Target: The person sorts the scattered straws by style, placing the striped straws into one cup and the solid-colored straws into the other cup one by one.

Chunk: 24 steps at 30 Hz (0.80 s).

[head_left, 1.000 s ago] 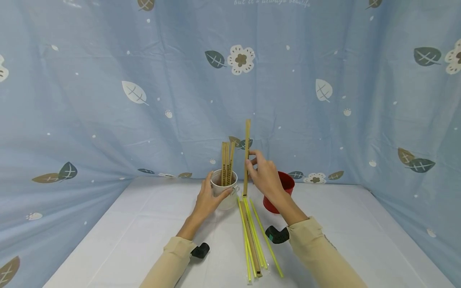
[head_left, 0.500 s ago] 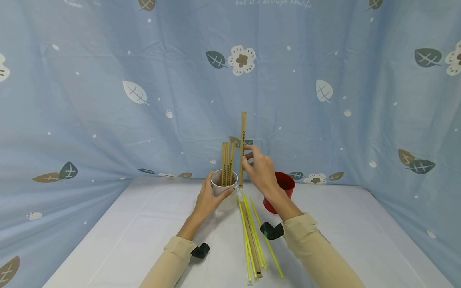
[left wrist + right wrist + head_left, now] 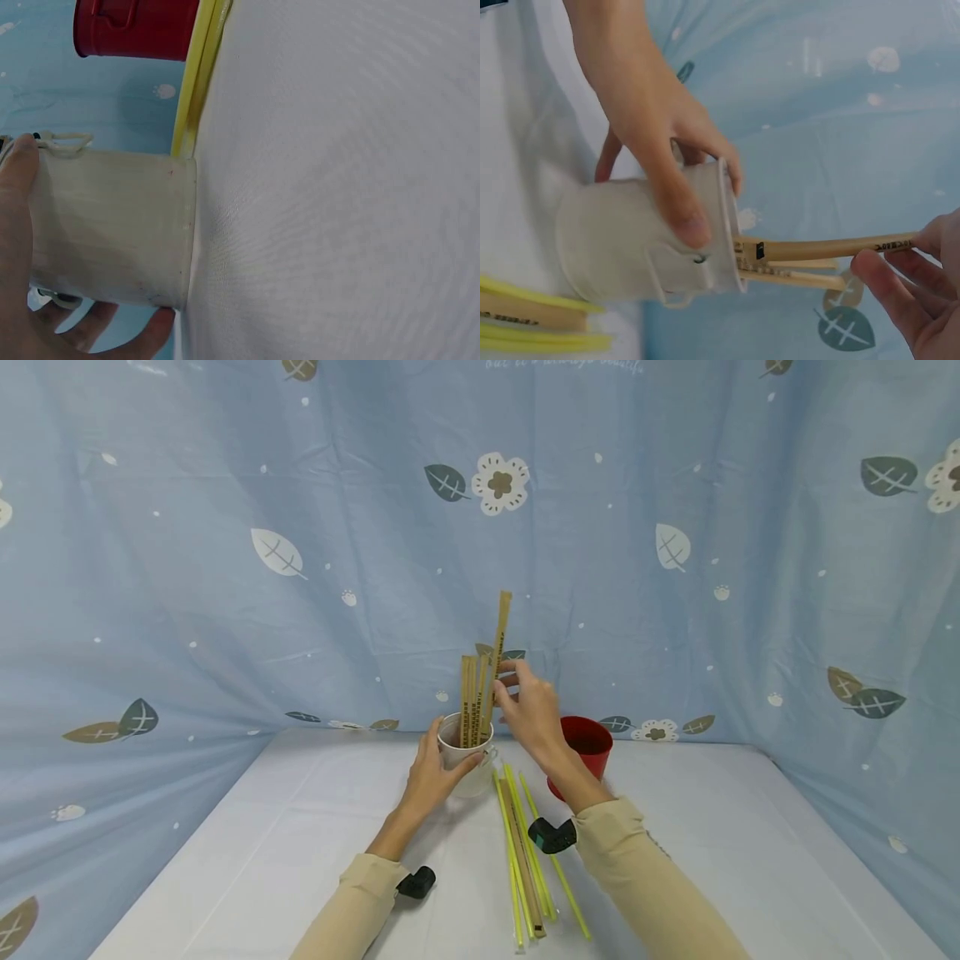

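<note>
At the left, a beige sleeve leads to the left hand (image 3: 432,777), whose fingers are curled round a white pail (image 3: 471,783), the thumb across its near right side; the pail stands upright, a little scuffed, with small wire handles at its rim; in its mouth, several paper-wrapped sticks (image 3: 468,697) stand close together, slim and brown, with dark print running lengthwise; just right of them is the held paper-wrapped stick (image 3: 498,643), of the same tan brown, flat and narrow, with a row of dark characters and a black mark near its lower end; it leans, its top towards the right and reaching above the others, its lower end at the pail's mouth, though how far inside I cannot tell; the right hand (image 3: 531,710) pinches it between thumb and fingers; nearer, on the white table (image 3: 712,860), yellow rods (image 3: 572,897) lie lengthwise with another brown stick (image 3: 524,864) among them; to the right, partly behind the right forearm, stands a red pail (image 3: 588,739).
</note>
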Motion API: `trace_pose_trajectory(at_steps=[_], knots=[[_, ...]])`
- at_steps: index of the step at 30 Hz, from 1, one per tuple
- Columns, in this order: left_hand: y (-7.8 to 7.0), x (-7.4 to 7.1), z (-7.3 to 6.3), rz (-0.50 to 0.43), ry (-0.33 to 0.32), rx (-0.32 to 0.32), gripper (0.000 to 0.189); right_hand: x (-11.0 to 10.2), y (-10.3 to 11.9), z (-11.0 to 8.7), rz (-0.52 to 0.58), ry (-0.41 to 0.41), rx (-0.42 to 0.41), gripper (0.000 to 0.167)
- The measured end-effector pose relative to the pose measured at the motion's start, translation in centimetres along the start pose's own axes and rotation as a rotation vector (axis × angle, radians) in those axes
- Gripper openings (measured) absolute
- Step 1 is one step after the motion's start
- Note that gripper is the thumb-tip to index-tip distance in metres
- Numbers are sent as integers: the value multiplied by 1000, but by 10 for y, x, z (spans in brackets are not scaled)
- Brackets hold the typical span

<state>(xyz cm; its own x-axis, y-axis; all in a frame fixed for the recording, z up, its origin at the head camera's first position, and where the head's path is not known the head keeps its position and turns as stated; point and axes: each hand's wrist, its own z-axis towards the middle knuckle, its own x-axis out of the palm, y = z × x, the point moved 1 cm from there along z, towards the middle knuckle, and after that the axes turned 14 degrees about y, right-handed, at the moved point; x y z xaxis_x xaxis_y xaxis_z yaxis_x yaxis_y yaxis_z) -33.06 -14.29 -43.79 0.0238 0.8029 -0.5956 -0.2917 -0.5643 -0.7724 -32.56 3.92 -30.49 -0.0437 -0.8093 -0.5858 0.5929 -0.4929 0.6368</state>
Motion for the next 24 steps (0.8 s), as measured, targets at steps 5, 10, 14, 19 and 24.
trace_pose_trajectory(at_steps=[5, 10, 14, 19, 24], knots=[[1, 0, 0, -18, 13, -5, 103, 12, -4, -2, 32, 26, 23, 23], [3, 0, 1, -14, 15, -9, 103, 26, -8, -4, 26, 59, 63, 24], [4, 0, 1, -12, 15, -6, 103, 37, -12, -6, 21, 82, 81, 26], [4, 0, 0, -8, 10, -3, 103, 47, -15, -9, -49, 80, 93, 24], [3, 0, 0, 0, 7, -1, 103, 54, -17, -10, -95, 79, 115, 23]])
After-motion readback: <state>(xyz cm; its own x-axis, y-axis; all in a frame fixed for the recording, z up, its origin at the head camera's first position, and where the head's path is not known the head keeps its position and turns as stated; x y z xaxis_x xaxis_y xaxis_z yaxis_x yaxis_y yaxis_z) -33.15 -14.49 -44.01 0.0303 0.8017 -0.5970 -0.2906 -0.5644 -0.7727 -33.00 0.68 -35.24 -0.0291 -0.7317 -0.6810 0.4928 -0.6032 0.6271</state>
